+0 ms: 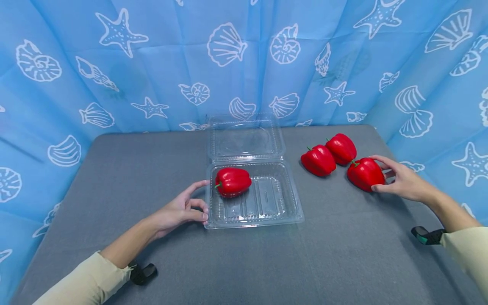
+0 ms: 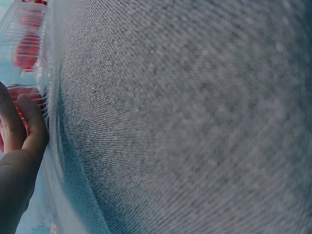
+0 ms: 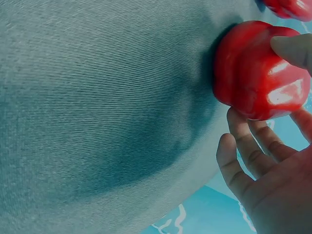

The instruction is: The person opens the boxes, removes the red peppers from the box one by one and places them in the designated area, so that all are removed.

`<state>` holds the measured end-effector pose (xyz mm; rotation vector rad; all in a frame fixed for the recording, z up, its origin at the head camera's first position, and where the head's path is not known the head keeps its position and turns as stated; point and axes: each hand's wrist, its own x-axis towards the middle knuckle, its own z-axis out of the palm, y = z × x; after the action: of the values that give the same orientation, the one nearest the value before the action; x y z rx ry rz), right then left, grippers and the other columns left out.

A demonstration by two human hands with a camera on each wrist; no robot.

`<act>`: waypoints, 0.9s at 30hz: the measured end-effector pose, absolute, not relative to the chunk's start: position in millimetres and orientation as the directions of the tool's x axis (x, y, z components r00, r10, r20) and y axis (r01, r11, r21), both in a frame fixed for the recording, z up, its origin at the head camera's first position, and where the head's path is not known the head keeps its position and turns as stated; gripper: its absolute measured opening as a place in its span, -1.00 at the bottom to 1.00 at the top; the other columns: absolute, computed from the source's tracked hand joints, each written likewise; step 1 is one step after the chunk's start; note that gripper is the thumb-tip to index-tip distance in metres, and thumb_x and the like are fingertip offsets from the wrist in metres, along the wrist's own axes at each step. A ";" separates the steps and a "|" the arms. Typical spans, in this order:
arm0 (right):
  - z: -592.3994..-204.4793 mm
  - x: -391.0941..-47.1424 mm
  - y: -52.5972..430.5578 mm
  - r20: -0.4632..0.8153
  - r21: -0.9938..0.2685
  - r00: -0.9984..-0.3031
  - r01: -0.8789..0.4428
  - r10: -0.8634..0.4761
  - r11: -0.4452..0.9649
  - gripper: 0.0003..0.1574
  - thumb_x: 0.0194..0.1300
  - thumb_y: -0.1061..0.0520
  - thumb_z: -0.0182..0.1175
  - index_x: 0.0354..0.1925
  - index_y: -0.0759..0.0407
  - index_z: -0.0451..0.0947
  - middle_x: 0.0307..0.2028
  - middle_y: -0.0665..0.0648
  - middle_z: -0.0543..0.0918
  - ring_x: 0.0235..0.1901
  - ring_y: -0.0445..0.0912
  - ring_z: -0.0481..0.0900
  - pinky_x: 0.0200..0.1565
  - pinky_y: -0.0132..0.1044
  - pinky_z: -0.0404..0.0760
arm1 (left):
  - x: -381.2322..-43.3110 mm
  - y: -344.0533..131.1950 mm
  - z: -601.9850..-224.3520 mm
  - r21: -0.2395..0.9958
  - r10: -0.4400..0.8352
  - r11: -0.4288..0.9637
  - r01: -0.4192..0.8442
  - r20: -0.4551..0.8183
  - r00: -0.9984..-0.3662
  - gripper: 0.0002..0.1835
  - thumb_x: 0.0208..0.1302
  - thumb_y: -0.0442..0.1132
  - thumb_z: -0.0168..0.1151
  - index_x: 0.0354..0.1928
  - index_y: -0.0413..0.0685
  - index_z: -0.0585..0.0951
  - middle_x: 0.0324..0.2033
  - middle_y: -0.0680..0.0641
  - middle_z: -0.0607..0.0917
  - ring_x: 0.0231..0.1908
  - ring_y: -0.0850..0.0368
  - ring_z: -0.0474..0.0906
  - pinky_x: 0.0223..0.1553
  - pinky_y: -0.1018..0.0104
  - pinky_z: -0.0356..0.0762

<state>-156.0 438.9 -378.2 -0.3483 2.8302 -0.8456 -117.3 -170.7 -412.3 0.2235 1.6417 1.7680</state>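
A clear plastic clamshell container (image 1: 267, 223) lies with its lid (image 1: 245, 131) folded back. One red bell pepper (image 1: 233, 182) is on its side in the left part of the tray. My left hand (image 1: 179, 212) rests against the container's left edge, index finger and thumb spread along it; the left wrist view has fingers (image 2: 35, 124) at the ribbed wall. Over on the right, my right hand (image 1: 406, 182) holds another red bell pepper (image 3: 263, 73), thumb on one side and fingers on the other. That pepper is close over the grey table.
Two more red bell peppers, one nearer (image 1: 318, 161) and one behind it (image 1: 342, 149), lie side by side between the container and my right hand. A blue curtain (image 1: 244, 63) with white shells and starfish surrounds the grey table (image 1: 251, 267) at the back and sides.
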 end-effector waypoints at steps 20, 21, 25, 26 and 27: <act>-370.8 -158.6 436.5 -0.135 -0.555 -0.961 -0.129 -0.241 0.822 0.14 0.11 0.11 0.43 0.47 0.33 0.03 0.21 0.51 0.34 0.12 0.42 0.32 -0.09 0.16 0.55 | -116.7 -170.3 -410.3 0.926 0.589 0.061 -0.372 -0.334 -0.736 0.05 0.17 -0.41 0.35 0.55 0.18 -0.07 -0.25 -0.07 0.63 -0.23 0.06 0.63 0.03 0.12 0.57; -368.7 -159.3 433.7 -0.132 -0.555 -0.962 -0.126 -0.237 0.823 0.15 0.10 0.10 0.43 0.48 0.33 0.02 0.23 0.52 0.31 0.13 0.43 0.30 -0.06 0.27 0.50 | -116.7 -170.4 -410.4 0.926 0.589 0.062 -0.372 -0.335 -0.736 0.05 0.17 -0.40 0.35 0.55 0.18 -0.07 -0.25 -0.07 0.63 -0.23 0.06 0.63 0.03 0.12 0.57; -359.6 -163.6 418.2 -0.129 -0.543 -0.967 -0.117 -0.221 0.832 0.19 0.10 0.08 0.43 0.50 0.31 -0.01 0.31 0.53 0.21 0.20 0.47 0.22 0.00 0.49 0.33 | -116.8 -171.0 -410.7 0.926 0.588 0.070 -0.370 -0.338 -0.735 0.04 0.17 -0.40 0.35 0.55 0.19 -0.07 -0.24 -0.07 0.63 -0.22 0.05 0.63 0.04 0.12 0.56; -356.8 -164.6 414.2 -0.126 -0.539 -0.967 -0.119 -0.219 0.834 0.19 0.10 0.08 0.43 0.50 0.31 -0.01 0.32 0.52 0.19 0.21 0.47 0.21 0.01 0.49 0.32 | -117.0 -170.7 -411.1 0.927 0.589 0.071 -0.369 -0.338 -0.735 0.04 0.17 -0.40 0.35 0.55 0.19 -0.07 -0.24 -0.07 0.63 -0.22 0.05 0.63 0.04 0.12 0.56; -354.1 -165.5 410.5 -0.117 -0.536 -0.968 -0.129 -0.224 0.834 0.19 0.10 0.08 0.42 0.51 0.30 -0.02 0.33 0.52 0.18 0.22 0.47 0.20 0.02 0.50 0.31 | -117.1 -170.6 -411.3 0.927 0.589 0.072 -0.368 -0.337 -0.735 0.04 0.17 -0.40 0.35 0.55 0.19 -0.07 -0.24 -0.07 0.63 -0.22 0.05 0.63 0.05 0.11 0.55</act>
<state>-165.5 410.5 -354.1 -0.2755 2.8397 -0.8113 -117.1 -170.6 -411.3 0.2229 1.6570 1.7469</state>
